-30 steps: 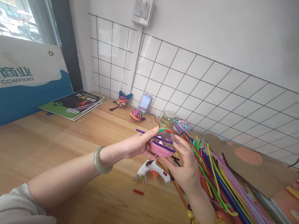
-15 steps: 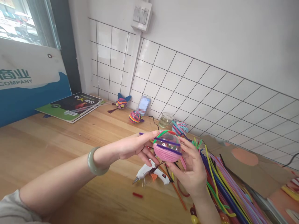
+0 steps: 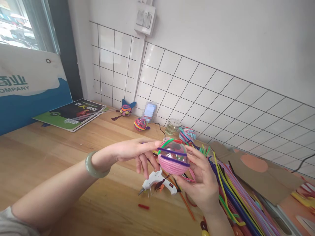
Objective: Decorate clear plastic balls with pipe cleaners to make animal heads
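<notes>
A clear ball [image 3: 175, 164] is in my right hand [image 3: 203, 186], gripped from its right side and from below. Rows of pink pipe cleaner cover its lower half, with green and red strips near the top. A purple pipe cleaner [image 3: 172, 151] crosses its clear part, and another purple strip edges the pink. At the ball's left side, my left hand [image 3: 140, 152] pinches the loose end of the purple pipe cleaner, its lower fingers hanging apart. A dark tassel [image 3: 161, 182] is seen below the ball. Behind it, a white glue gun [image 3: 156, 179] lies on the table.
Many coloured pipe cleaners [image 3: 242, 193] lie at right beside brown cardboard [image 3: 265, 170]. A red scrap [image 3: 143, 206] is in front. Along the wall grid stand two decorated balls, one eared [image 3: 126, 109], one striped [image 3: 140, 124], a phone [image 3: 149, 111] and a glass jar [image 3: 172, 127]. Booklets [image 3: 71, 114] lie left.
Both hands and the ball have shifted slightly left and down in view, and the view itself has moved a little. The left hand's lower fingers have drawn slightly away from the ball.
</notes>
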A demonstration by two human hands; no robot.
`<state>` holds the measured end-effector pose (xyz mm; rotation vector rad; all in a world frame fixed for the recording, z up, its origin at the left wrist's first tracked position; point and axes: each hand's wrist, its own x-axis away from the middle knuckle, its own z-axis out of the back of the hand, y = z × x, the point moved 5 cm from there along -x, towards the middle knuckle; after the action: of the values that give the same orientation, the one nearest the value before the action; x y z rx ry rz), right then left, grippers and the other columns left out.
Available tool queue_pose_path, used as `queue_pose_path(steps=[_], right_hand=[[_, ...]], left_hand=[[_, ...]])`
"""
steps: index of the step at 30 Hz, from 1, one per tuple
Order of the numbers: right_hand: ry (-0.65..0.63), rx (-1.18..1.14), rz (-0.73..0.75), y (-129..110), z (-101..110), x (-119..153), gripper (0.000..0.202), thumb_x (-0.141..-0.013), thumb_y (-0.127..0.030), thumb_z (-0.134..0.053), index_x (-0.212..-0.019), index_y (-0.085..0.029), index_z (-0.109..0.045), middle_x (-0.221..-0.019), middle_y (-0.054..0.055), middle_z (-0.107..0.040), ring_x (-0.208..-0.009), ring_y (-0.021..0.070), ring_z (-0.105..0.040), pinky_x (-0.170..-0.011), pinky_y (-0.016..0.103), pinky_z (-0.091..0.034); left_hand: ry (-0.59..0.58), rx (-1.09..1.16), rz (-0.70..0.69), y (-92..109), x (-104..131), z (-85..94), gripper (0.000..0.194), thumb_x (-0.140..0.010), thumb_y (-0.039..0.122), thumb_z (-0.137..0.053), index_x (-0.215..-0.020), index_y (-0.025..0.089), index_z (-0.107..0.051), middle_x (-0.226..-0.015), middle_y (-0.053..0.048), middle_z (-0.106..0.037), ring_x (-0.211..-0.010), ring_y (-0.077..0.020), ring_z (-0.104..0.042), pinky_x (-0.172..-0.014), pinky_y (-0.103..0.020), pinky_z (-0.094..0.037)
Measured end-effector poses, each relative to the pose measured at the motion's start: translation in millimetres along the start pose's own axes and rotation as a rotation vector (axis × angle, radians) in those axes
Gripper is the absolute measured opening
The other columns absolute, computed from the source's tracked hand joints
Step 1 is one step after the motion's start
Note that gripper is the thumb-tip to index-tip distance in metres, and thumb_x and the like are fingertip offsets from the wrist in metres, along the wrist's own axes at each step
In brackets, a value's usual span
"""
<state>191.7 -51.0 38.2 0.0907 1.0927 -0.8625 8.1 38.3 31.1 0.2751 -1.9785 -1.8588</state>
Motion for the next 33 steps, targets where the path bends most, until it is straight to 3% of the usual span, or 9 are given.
queue_pose_path(steps=[5,9,13,17,21,27,33], right_hand=[[-0.027,-0.007,0.027,-7,-2,-2,0.062,-0.076,-0.014,-0.075,-0.130,-0.027,-0.049,-0.137,0.014,-0.051,-0.125,0.0322,-0.055,-0.093,0.056,-0.055],[-0.033,0.012,0.060,-13,-2,-4,0.063,-0.075,-0.014,-0.076,-0.130,-0.027,-0.049,-0.137,0.014,-0.052,-0.125,0.0315,-0.055,-0.090,0.051,-0.058],[-0.017,0.034,0.084,-17,-1,-6,0.063,-0.075,-0.012,-0.076,-0.130,-0.027,-0.051,-0.136,0.014,-0.053,-0.124,0.0317,-0.056,-0.090,0.051,-0.059],[0.015,0.069,0.116,-18,1,-7,0.064,-0.073,-0.015,-0.078,-0.130,-0.027,-0.051,-0.135,0.014,-0.055,-0.122,0.0319,-0.058,-0.090,0.052,-0.058],[0.021,0.124,0.125,-18,1,-7,0.063,-0.074,-0.018,-0.078,-0.130,-0.026,-0.051,-0.135,0.014,-0.055,-0.121,0.0318,-0.059,-0.093,0.054,-0.056],[0.026,0.198,0.157,-21,2,-8,0.062,-0.073,-0.016,-0.080,-0.128,-0.021,-0.052,-0.133,0.017,-0.055,-0.122,0.0311,-0.058,-0.096,0.052,-0.055],[0.047,0.223,0.157,-23,3,-9,0.061,-0.074,-0.015,-0.078,-0.129,-0.022,-0.052,-0.132,0.016,-0.056,-0.121,0.0308,-0.058,-0.096,0.053,-0.055]], left_hand=[[0.015,-0.133,-0.053,8,7,8.9,0.065,-0.087,0.068,-0.044,-0.132,0.022,-0.054,-0.084,-0.008,-0.074,-0.040,-0.0091,-0.056,-0.037,-0.018,-0.035],[0.118,-0.211,-0.156,13,7,16.5,0.058,-0.085,0.060,-0.056,-0.126,0.020,-0.061,-0.071,-0.002,-0.067,-0.050,-0.0087,-0.054,-0.043,-0.018,-0.037],[0.279,-0.194,-0.412,23,8,22.0,0.037,-0.075,0.041,-0.076,-0.102,0.017,-0.069,-0.082,-0.003,-0.068,-0.075,-0.0136,-0.062,-0.070,-0.026,-0.050],[0.396,-0.353,-0.699,35,19,18.2,0.014,-0.073,0.029,-0.079,-0.078,0.018,-0.070,-0.104,-0.008,-0.066,-0.106,-0.0204,-0.060,-0.093,-0.034,-0.047],[0.443,-0.574,-0.822,39,24,12.0,0.008,-0.079,0.030,-0.074,-0.081,0.023,-0.076,-0.106,-0.009,-0.066,-0.105,-0.0212,-0.060,-0.091,-0.035,-0.048],[0.572,-0.790,-0.863,40,22,4.4,0.008,-0.083,0.030,-0.070,-0.083,0.023,-0.074,-0.103,-0.008,-0.070,-0.097,-0.0194,-0.063,-0.094,-0.037,-0.045],[0.611,-0.483,-0.698,30,15,-3.0,0.014,-0.089,0.031,-0.061,-0.085,0.019,-0.066,-0.125,-0.010,-0.065,-0.116,-0.0222,-0.061,-0.093,-0.035,-0.050]])
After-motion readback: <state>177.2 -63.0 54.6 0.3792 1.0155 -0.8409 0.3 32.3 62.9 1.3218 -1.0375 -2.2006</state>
